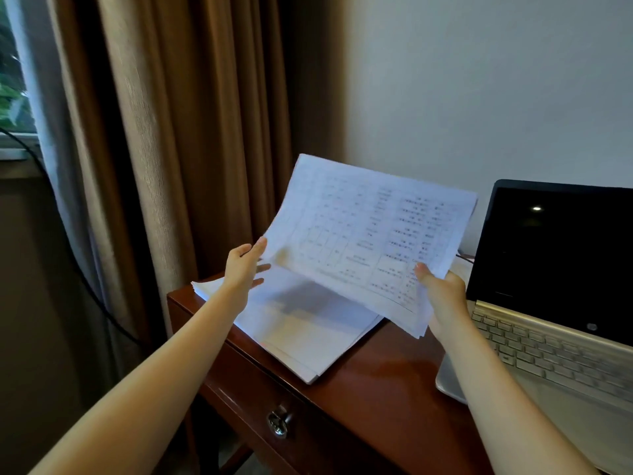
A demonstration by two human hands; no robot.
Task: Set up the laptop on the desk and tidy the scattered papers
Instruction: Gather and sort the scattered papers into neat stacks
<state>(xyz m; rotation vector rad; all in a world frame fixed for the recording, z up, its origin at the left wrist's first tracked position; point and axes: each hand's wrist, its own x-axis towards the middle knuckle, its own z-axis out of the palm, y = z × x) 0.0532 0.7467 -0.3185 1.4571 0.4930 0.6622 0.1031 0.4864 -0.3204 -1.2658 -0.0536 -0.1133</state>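
I hold a sheaf of printed papers [370, 234] tilted up above the desk. My left hand [244, 269] holds its left edge, thumb on top and fingers beneath. My right hand [443, 296] grips its lower right corner with the thumb on the printed side. Under the raised sheets a stack of white papers [301, 330] lies flat on the left part of the dark red wooden desk [383, 378]. The open laptop [555, 303], silver with a black unlit screen, stands on the desk at the right.
Brown curtains [191, 132] hang behind the desk's left end, with a window [13, 80] and a black cable [85, 279] further left. A drawer with a metal pull [279, 425] faces me. A white wall is behind the laptop.
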